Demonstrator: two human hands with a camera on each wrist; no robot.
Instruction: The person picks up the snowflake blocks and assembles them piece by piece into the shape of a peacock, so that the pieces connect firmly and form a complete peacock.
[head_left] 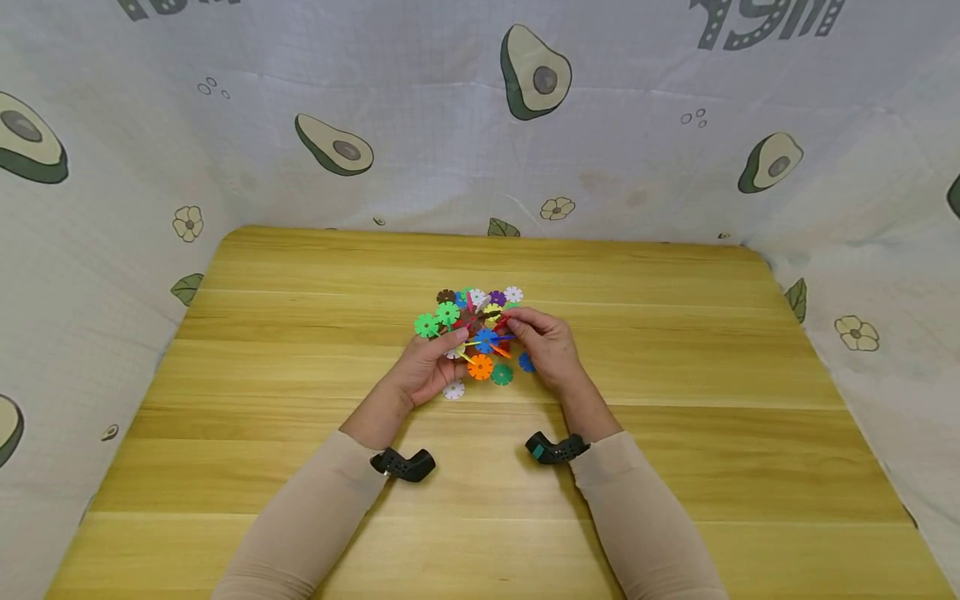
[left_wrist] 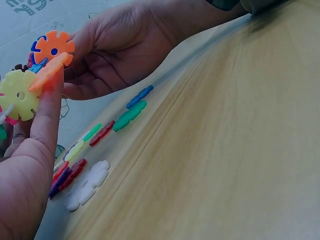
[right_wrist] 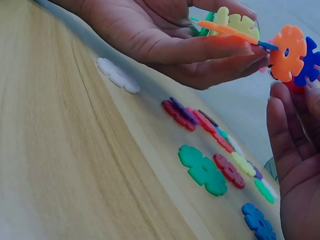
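My left hand (head_left: 431, 371) holds a cluster of joined, notched plastic flower discs above the table. In the head view the cluster shows a blue disc (head_left: 486, 340), an orange disc (head_left: 480, 367) and green discs (head_left: 447, 313). A finger of that hand lies along an edge-on orange disc (right_wrist: 227, 31) in the right wrist view, close to a pale yellow one (right_wrist: 244, 26). On the cluster's other side, my right hand (head_left: 551, 346) has thumb and fingertips pinched at a red disc (head_left: 504, 322); the fingers partly hide it.
Loose discs lie on the wooden table (head_left: 675, 333) under and behind the hands, among them a white one (head_left: 453, 389), a green one (head_left: 502, 374) and a purple one (head_left: 497, 297). A printed cloth (head_left: 435, 83) hangs around the table's back and sides.
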